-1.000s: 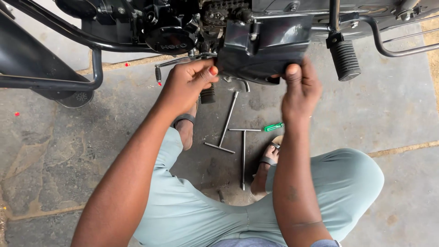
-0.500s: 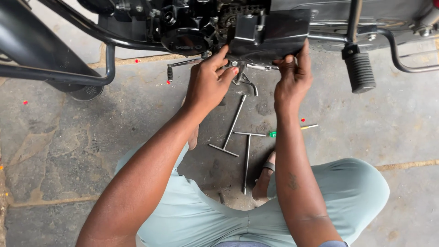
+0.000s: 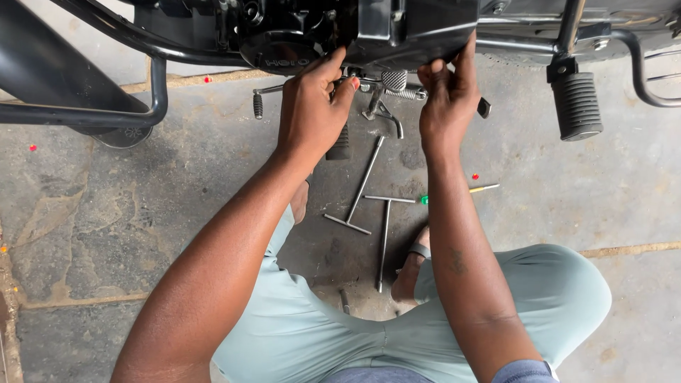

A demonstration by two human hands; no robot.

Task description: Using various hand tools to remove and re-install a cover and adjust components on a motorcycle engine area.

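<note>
I squat beside a black motorcycle. My left hand (image 3: 310, 110) and my right hand (image 3: 445, 99) both grip the lower edge of a black engine cover (image 3: 415, 32), one at each lower corner, pressing it against the engine (image 3: 284, 35). The fingertips of both hands curl under the cover's rim. A small metal brake pedal (image 3: 394, 79) shows between the two hands. Two T-handle wrenches (image 3: 360, 191) lie crossed on the stone floor between my knees.
A green-handled screwdriver (image 3: 454, 193) lies on the floor right of the wrenches. A ribbed rubber footpeg (image 3: 577, 103) hangs at right, a gear lever (image 3: 259, 103) at left, and the black frame tubes (image 3: 92, 113) run along the upper left.
The black cover has gone up from in front of the engine to sit against it. Both hands rose with it, and the view shifted upward.
</note>
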